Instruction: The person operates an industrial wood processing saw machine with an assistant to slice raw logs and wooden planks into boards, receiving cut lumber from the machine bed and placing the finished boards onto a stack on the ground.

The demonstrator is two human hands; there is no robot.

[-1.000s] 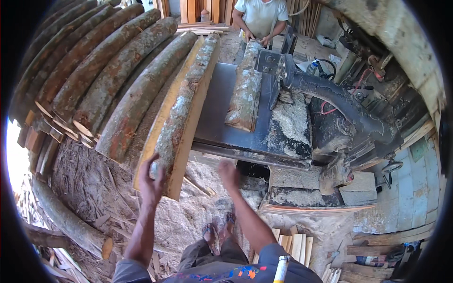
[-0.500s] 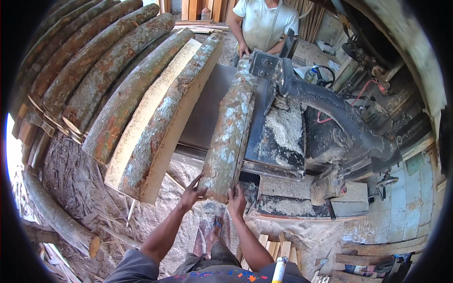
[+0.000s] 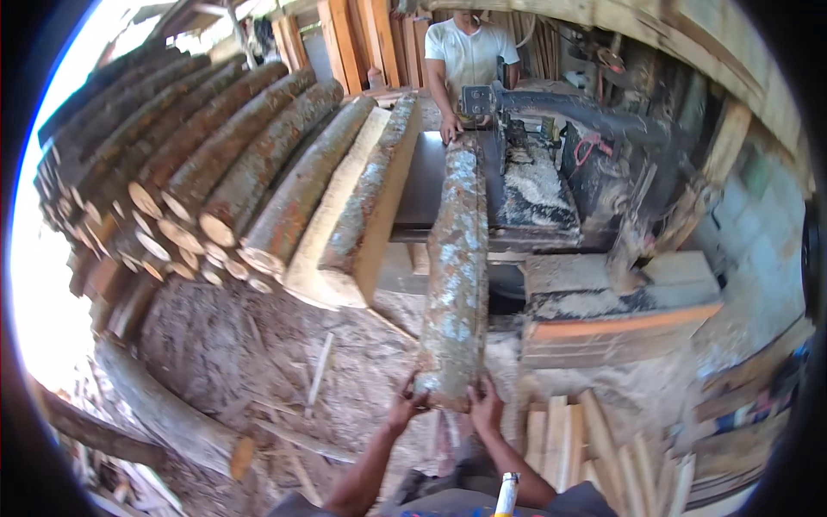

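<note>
A long bark-covered log [image 3: 455, 258] with pale bluish patches stretches away from me. Its far part rests on a dark metal saw table [image 3: 422, 185], while the near end juts out past the table's edge. My left hand [image 3: 407, 402] grips the left side of this near end, with my right hand [image 3: 486, 407] on the opposite side. At the far end, a co-worker's hand [image 3: 450, 129] touches or lies close to the log; which, I cannot tell. Just right of the log stands the saw's dark guide arm [image 3: 551, 102]. The blade itself cannot be made out.
Sawn log pieces [image 3: 370, 198] with pale cut faces lie to the left of the table, beside a tall stack of round logs [image 3: 220, 194]. A sawdust-covered box [image 3: 616, 332] stands right of the log. Cut wood strips [image 3: 560, 439] lie near my right arm. Another log [image 3: 168, 396] is on the littered ground.
The log has come toward me, its near end farther out from the table, with both hands still on it. My view has tilted up and shows more of the log stack.
</note>
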